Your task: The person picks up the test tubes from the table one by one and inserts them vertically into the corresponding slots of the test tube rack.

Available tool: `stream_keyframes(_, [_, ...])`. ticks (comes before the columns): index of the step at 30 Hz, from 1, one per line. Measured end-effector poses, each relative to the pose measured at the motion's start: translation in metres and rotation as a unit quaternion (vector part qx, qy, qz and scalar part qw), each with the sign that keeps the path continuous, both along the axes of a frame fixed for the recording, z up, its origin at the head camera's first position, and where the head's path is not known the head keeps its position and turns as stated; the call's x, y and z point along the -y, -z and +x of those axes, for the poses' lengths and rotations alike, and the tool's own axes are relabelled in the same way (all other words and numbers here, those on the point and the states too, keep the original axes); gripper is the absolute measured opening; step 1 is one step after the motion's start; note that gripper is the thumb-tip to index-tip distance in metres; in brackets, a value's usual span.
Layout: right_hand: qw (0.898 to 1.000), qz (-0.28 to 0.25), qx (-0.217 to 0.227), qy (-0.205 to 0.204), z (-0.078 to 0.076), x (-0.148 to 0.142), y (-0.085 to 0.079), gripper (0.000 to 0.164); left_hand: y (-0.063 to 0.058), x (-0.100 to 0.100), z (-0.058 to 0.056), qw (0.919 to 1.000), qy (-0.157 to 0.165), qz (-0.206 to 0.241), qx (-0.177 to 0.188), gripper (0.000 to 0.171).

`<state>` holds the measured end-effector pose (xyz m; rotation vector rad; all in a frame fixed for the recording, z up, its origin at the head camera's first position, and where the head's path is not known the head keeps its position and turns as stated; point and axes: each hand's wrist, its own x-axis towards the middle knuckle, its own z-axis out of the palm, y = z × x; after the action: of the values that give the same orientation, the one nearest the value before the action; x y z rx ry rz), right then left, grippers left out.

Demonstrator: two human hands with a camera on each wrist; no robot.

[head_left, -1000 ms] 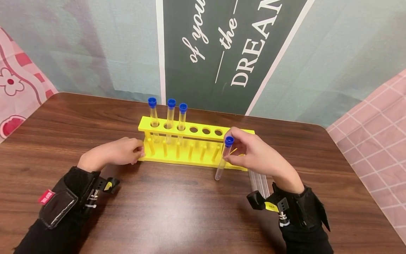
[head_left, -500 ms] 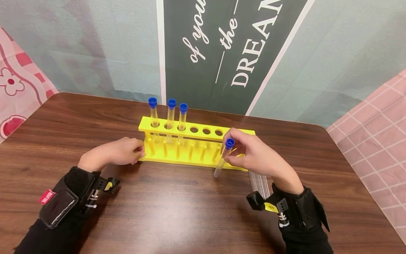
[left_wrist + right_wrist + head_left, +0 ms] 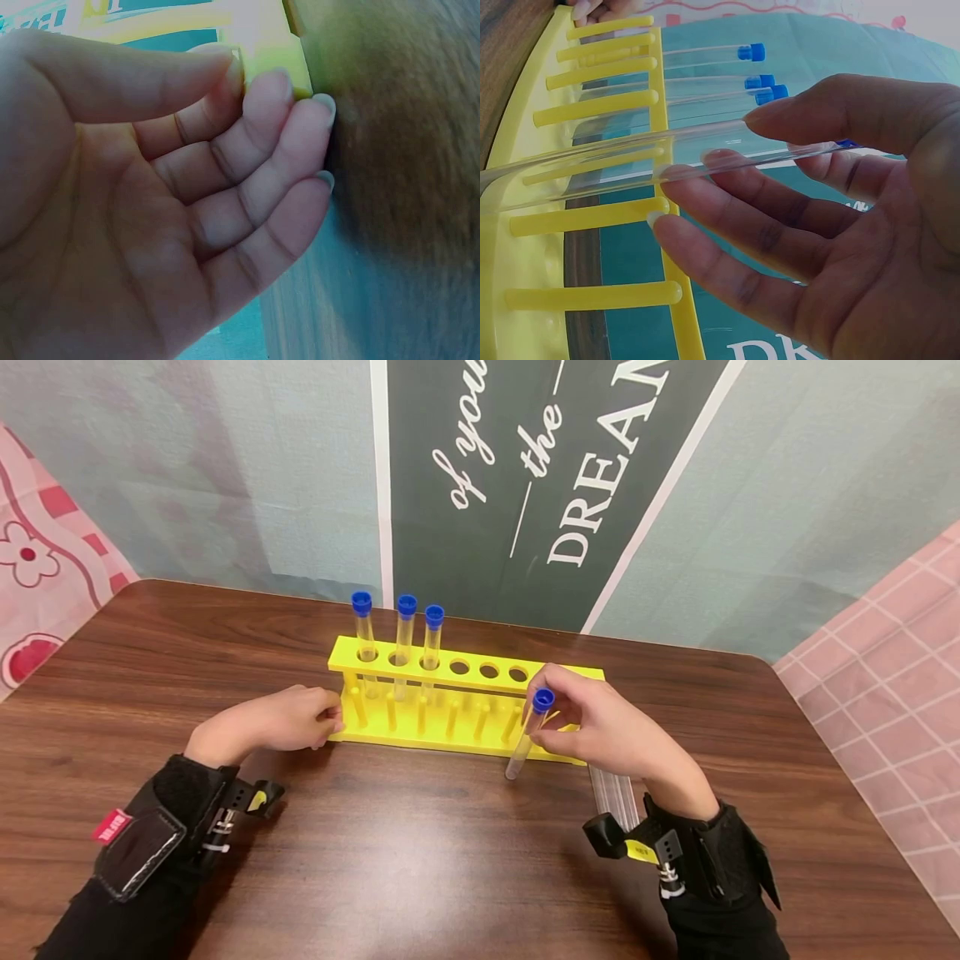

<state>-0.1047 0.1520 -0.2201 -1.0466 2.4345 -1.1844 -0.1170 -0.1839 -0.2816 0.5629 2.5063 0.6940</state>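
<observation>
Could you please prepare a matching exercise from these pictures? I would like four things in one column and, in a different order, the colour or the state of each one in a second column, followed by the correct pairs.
Things
1. Rack
2. Tube caps
3. Left hand
4. Right hand

Colour or state
A. pinches a clear tube
B. yellow
C. touches the rack's left end
D. blue

Pairs: 1-B, 2-D, 3-C, 4-A

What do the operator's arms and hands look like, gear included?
The left hand and right hand are bare. Black sleeves meet black wrist straps, each carrying a black mount with a yellow label and metal fittings. The left strap adds a red tag with pale lettering.
</observation>
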Motion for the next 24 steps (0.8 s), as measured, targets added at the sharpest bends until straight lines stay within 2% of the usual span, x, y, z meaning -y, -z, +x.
stream_keyframes(11, [1.0, -0.009, -0.005, -0.001, 0.002, 0.004, 0.001, 0.026, -0.001, 0.0, 0.0, 1.0, -0.001, 0.0, 0.008, 0.013])
stream_keyframes(24, [0.999, -0.024, -0.034, -0.003, 0.0, 0.02, 0.003, 0.024, 0.0, 0.0, 0.0, 1.0, 0.0, 0.002, 0.006, 0.013])
